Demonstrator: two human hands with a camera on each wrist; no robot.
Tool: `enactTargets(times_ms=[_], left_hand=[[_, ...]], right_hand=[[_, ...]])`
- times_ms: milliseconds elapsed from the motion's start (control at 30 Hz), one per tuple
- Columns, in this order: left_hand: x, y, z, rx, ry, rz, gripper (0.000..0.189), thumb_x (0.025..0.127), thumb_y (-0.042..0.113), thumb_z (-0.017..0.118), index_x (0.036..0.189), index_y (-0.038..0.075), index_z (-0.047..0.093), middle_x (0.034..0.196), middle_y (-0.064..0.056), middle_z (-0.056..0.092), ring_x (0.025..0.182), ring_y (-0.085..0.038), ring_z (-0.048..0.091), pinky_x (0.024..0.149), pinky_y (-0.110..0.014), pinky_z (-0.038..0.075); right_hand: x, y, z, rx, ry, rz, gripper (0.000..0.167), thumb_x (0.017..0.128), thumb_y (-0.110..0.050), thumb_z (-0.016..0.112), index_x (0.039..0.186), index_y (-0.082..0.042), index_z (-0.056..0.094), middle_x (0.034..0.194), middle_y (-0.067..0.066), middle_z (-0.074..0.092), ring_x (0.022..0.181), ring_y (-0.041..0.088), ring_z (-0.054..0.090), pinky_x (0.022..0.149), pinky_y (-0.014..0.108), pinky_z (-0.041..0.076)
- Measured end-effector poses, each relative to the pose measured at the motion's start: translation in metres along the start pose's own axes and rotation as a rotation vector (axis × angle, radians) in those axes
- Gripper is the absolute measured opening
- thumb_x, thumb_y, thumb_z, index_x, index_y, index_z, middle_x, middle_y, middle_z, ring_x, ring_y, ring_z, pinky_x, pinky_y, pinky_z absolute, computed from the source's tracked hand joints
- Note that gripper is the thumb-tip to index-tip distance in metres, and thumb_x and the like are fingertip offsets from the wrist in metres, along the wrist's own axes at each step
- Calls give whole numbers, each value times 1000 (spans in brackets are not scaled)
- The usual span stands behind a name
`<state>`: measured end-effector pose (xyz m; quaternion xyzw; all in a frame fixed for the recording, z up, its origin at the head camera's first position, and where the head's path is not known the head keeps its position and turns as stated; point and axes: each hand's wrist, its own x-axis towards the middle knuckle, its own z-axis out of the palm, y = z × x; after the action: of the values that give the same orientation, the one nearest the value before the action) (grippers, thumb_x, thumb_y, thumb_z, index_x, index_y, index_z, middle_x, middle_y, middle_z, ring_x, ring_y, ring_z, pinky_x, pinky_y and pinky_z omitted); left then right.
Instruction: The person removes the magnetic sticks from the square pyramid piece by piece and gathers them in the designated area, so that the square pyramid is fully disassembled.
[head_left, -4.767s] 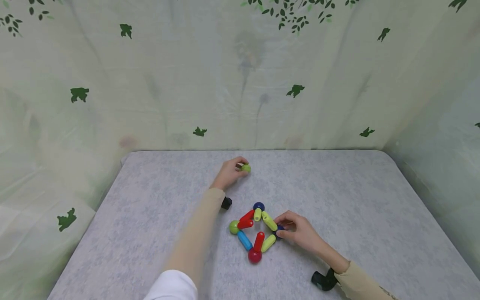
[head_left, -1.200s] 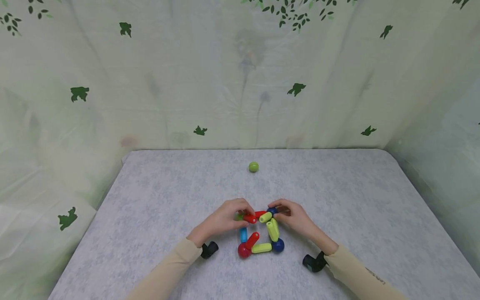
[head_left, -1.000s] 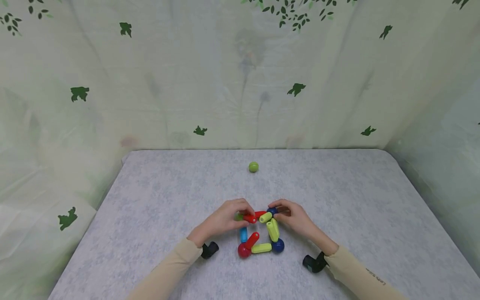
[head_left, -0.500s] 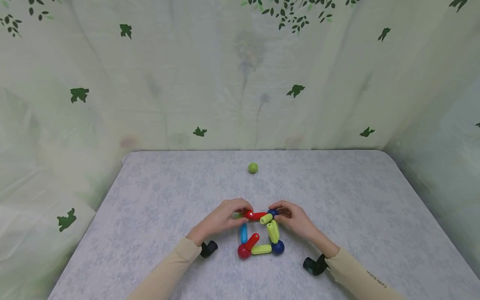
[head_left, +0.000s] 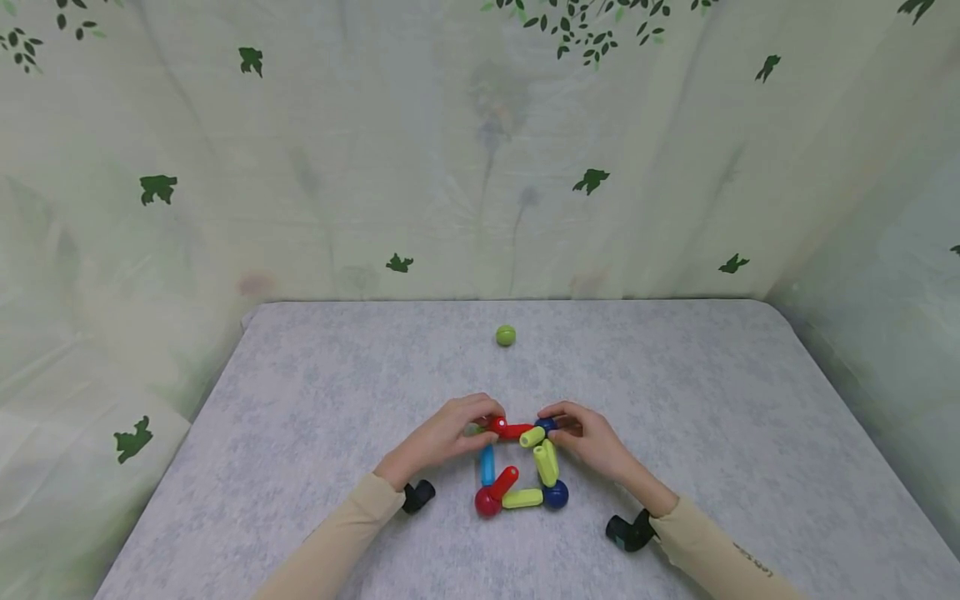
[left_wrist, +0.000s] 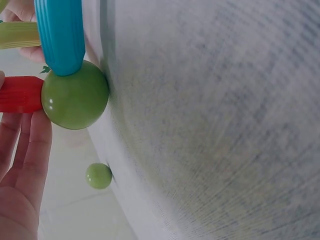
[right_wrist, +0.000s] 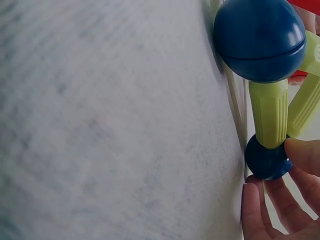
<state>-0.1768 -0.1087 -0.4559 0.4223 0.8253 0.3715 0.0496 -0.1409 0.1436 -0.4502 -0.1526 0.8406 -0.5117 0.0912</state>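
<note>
A four-sided frame of magnetic rods and balls lies before me. At its far left corner my left hand (head_left: 450,433) pinches a red rod (left_wrist: 20,94) that stands up from a green ball (left_wrist: 75,95); the fingers partly hide that ball in the head view. My right hand (head_left: 592,442) grips the far dark blue ball (right_wrist: 267,157) with thumb and fingers. Yellow-green rods (head_left: 546,462) lean from the blue corners. The near corners are a red ball (head_left: 487,502), bearing a slanted red rod (head_left: 507,478), and another dark blue ball (head_left: 555,495). A blue rod (head_left: 487,465) forms the left side.
A loose green ball (head_left: 506,336) sits near the back of the grey table (head_left: 337,358). A pale curtain with leaf prints (head_left: 450,167) hangs behind the table edge. Black wrist cameras (head_left: 630,531) jut out below both hands.
My left hand has set the loose green ball down at the back and come to the frame. The frame has turned, and the pinched red rod has swung upward. My right hand is now on the far blue ball.
</note>
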Motion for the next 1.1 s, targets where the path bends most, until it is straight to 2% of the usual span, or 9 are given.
enactTargets(times_ms=[200,467,633,933,1100], left_hand=[[-1,1,1,26,15,-15,18,91,8,65,108,9,61,102,2,59,92,-11,58,84,-26,50],[-1,2,3,76,46,15,17,91,8,64,108,9,60,102,1,58,90,-11,55,82,-25,50],[2,0,4,29,80,36,17,91,3,62,107,8,59,102,0,58,94,-13,56,81,-22,51],[7,-3,-5,23,149,3,22,85,-2,67,105,8,64,99,1,60,90,-11,59,78,-22,51],[7,-8,-9,72,187,-40,26,84,0,70,108,7,63,100,1,61,88,-11,58,76,-23,51]], right_hand=[[10,36,5,-14,12,-7,25,92,-3,61,117,-7,63,116,8,62,105,27,58,90,45,48],[10,36,5,-15,11,8,25,92,-3,61,116,-10,64,115,4,62,104,24,58,90,43,48],[10,37,5,-11,-5,-9,25,93,-2,59,117,-8,63,115,7,62,105,26,59,90,44,48],[10,36,5,-17,2,18,26,92,-1,59,116,-10,64,114,4,62,103,22,60,89,40,49],[10,36,4,-9,-8,17,26,92,-2,59,117,-8,63,116,6,61,104,24,59,90,43,48]])
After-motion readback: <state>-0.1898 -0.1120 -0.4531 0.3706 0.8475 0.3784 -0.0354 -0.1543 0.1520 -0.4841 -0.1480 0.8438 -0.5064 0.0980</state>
